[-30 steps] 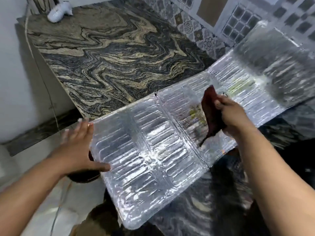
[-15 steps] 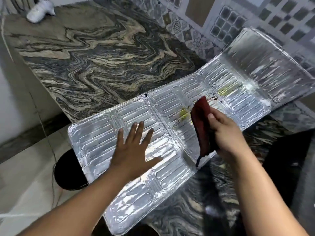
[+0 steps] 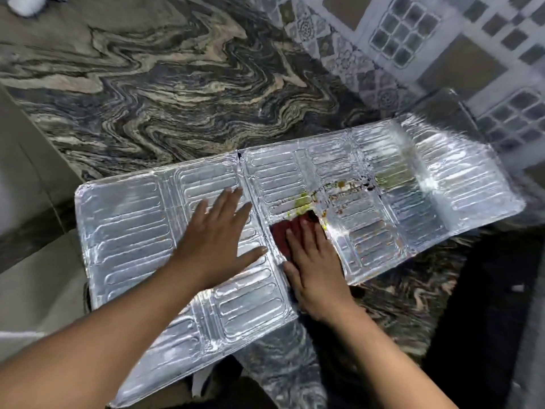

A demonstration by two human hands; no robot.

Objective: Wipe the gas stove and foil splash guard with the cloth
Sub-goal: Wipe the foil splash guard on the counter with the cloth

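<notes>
The foil splash guard (image 3: 126, 228) lies flat across the marbled counter, its left part hanging past the counter's edge. Yellow-green and brown food stains (image 3: 306, 200) mark its middle panel. My left hand (image 3: 218, 240) rests flat on the foil, fingers spread, left of the centre fold. My right hand (image 3: 312, 261) presses a dark red cloth (image 3: 281, 234) flat onto the foil just below the stains; most of the cloth is hidden under my fingers. The gas stove shows only as a dark blurred shape at the lower right.
The dark swirled stone counter (image 3: 177, 93) stretches behind the guard. A patterned tile wall (image 3: 413, 39) rises at the back right. A white object (image 3: 26, 4) sits at the far left corner. Pale floor (image 3: 35, 284) lies below the counter's left edge.
The guard has been laid flat. My left hand moved from its left edge onto the foil's middle. My right hand lowered the hanging cloth and pressed it flat on the foil.
</notes>
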